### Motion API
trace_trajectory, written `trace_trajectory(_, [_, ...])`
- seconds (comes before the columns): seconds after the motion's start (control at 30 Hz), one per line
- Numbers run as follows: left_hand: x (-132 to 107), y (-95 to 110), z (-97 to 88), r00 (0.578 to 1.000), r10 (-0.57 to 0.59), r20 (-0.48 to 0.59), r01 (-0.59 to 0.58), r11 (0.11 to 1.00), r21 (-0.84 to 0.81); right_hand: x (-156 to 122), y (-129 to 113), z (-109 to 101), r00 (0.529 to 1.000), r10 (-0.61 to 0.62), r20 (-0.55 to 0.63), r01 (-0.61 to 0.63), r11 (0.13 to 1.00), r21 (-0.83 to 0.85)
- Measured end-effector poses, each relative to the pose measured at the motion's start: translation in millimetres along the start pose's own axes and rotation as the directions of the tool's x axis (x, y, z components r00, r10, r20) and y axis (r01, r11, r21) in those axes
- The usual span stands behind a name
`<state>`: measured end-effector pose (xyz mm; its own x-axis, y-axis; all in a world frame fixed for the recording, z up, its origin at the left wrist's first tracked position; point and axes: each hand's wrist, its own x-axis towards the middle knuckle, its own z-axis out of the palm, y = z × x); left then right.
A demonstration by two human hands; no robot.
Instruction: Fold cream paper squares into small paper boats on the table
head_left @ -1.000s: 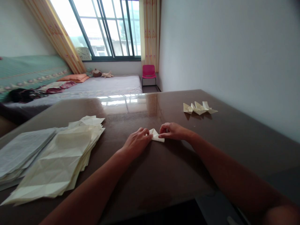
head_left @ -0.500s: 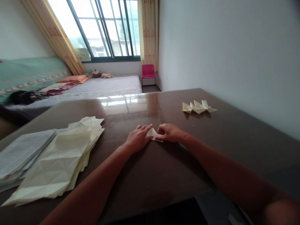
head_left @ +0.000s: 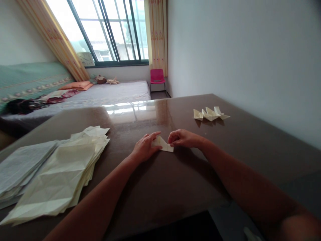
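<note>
A small folded piece of cream paper (head_left: 164, 145) lies on the brown table between my hands. My left hand (head_left: 145, 146) grips its left part, thumb along the near edge and fingers over the far side. At the paper's right end, my right hand (head_left: 184, 138) pinches a corner between thumb and curled fingers. The fingers of both hands cover parts of the folds.
Creased cream sheets (head_left: 65, 164) are stacked on the table's left, beside a pile of greyish sheets (head_left: 25, 164). Several folded paper shapes (head_left: 210, 114) stand at the back right. Beyond the glossy table (head_left: 160, 187) are a bed (head_left: 125, 90) and a pink chair (head_left: 157, 76).
My right hand has drawn slightly up and back from the paper, so more of its right end shows. My left hand has shifted a little left. The view has moved slightly.
</note>
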<state>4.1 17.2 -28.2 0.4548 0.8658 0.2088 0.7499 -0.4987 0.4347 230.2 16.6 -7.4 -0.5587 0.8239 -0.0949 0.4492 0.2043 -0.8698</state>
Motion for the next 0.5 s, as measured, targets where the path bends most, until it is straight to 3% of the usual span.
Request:
trace_trajectory(0.2, [-2.9,3.3,-2.5,0.996,0.086,-0.036,-0.087,0.996,-0.021,-0.9,5.5,-4.8,0.999,-0.027,0.035,0.026,1.000,0.017])
trace_trajectory(0.33, [-3.4,4.7,-3.0,0.995,0.088,-0.053,-0.091,0.995,-0.045,-2.4,3.7,-8.8,0.996,0.053,0.071,-0.056,0.998,0.033])
trace_trajectory(0.4, [-3.5,4.4,-3.2,0.995,0.080,-0.051,-0.083,0.995,-0.049,-3.2,2.5,-10.5,0.996,0.088,0.008,-0.087,0.993,-0.086])
trace_trajectory(0.5, [-4.1,3.1,-3.4,0.996,0.080,-0.044,-0.081,0.996,-0.043,-4.2,0.4,-10.0,0.998,0.037,-0.060,-0.054,0.947,-0.317])
